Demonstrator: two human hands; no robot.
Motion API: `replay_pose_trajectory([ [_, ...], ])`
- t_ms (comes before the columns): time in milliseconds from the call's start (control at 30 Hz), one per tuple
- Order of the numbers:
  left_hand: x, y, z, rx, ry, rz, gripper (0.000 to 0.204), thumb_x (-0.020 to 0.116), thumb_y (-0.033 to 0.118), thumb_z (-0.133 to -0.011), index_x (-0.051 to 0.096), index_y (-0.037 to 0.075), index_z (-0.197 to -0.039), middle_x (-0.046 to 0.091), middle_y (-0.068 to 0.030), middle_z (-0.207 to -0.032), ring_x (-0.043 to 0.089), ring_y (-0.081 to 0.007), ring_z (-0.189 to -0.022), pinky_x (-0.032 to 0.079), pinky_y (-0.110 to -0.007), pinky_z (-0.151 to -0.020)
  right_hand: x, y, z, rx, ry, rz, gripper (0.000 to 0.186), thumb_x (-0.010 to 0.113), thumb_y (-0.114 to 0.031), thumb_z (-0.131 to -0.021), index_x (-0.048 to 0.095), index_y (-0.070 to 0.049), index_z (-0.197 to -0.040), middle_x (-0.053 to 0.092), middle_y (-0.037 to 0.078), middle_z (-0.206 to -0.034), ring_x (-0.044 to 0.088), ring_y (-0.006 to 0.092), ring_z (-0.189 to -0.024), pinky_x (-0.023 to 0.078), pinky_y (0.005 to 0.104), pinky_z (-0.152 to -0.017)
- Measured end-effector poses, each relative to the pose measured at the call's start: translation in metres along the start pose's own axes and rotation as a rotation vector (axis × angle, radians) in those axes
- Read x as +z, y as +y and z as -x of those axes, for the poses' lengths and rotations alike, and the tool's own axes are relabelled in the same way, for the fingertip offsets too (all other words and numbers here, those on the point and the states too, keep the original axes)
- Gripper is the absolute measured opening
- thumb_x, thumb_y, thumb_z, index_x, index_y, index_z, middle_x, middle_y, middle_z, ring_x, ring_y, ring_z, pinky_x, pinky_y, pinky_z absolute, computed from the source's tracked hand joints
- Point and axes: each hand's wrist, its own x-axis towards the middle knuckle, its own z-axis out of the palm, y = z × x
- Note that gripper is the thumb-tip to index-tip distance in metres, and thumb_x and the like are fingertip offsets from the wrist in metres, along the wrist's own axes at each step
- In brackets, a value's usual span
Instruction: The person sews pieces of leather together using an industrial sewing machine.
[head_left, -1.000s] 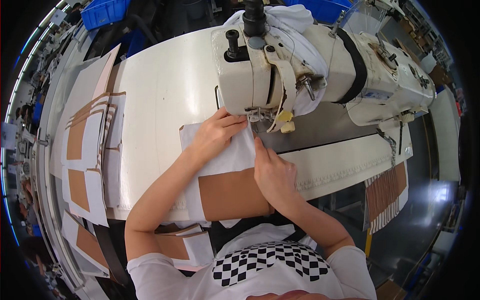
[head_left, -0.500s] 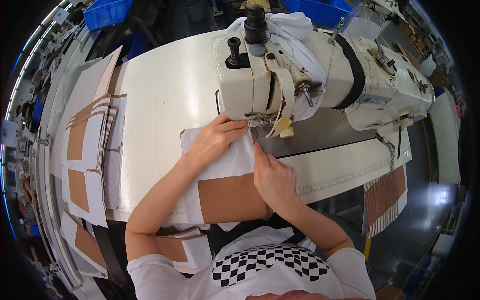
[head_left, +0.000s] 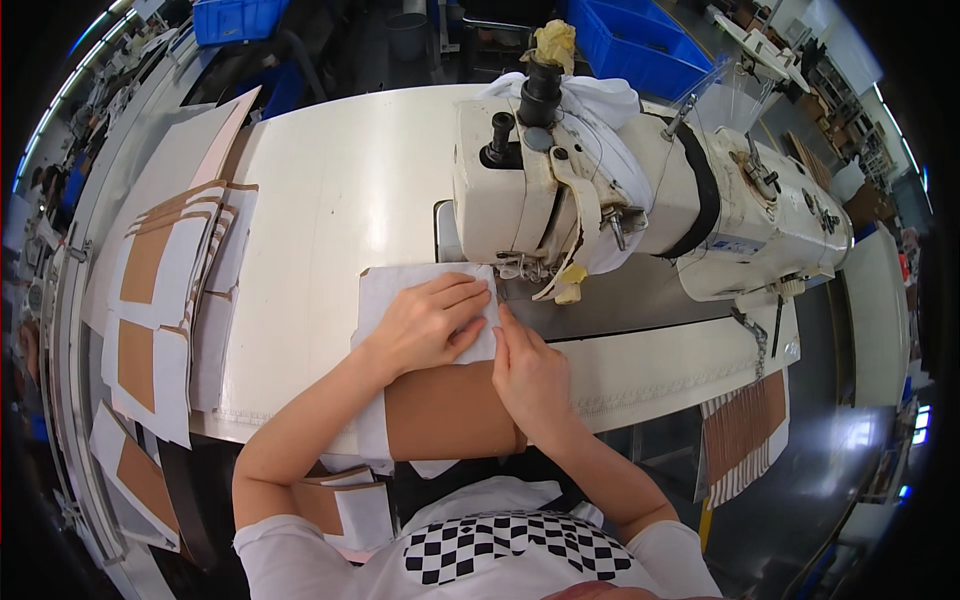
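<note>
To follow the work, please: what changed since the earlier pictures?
The left hand drew back from the bulky white sewing machine toward the person; the view tilted too. That hand stays on the flat white-and-brown panel, with the right hand at its right edge.

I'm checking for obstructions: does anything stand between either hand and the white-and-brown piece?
Nothing visible does: the left hand rests on the piece, and the right hand touches its right edge. The sewing machine head stands beyond it, not between.

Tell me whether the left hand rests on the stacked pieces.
No, the left hand lies on the white-and-brown piece by the sewing machine.
</note>
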Motion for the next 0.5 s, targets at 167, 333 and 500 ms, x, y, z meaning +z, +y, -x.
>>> replay_pose_trajectory([
  [167, 0.0016, -0.0013, -0.0009, 0.029, -0.007, 0.000, 0.025, 0.072, 0.007, -0.073, 0.069, 0.001, -0.097, 0.069, -0.0102, -0.103, 0.065, -0.0263, -0.099, 0.056, -0.034, -0.079, -0.0045, 0.0003, 0.0005, 0.027, 0.031, -0.059, 0.029, 0.057, -0.017, -0.092, 0.061, 0.000, -0.115, 0.067, 0.013, -0.077, 0.066, 0.0277, -0.056, 0.053, 0.0345, -0.049],
  [333, 0.0033, -0.0033, -0.0025, 0.025, 0.017, 0.008, 0.024, 0.071, 0.005, -0.073, 0.070, 0.002, -0.096, 0.069, -0.0100, -0.101, 0.065, -0.0260, -0.098, 0.056, -0.034, -0.079, -0.0023, 0.0014, 0.0010, 0.028, 0.035, -0.014, 0.027, 0.059, -0.015, -0.091, 0.063, 0.000, -0.113, 0.066, 0.012, -0.074, 0.065, 0.0267, -0.055, 0.052, 0.0345, -0.047],
  [500, 0.0010, -0.0036, -0.0068, 0.001, 0.024, -0.009, 0.022, 0.072, 0.005, -0.072, 0.070, 0.002, -0.094, 0.069, -0.0100, -0.100, 0.066, -0.0260, -0.097, 0.056, -0.034, -0.078, -0.0023, -0.0002, -0.0040, 0.015, 0.036, 0.020, 0.026, 0.059, -0.012, -0.090, 0.064, 0.000, -0.113, 0.064, 0.010, -0.070, 0.064, 0.0250, -0.052, 0.051, 0.0336, -0.046],
])
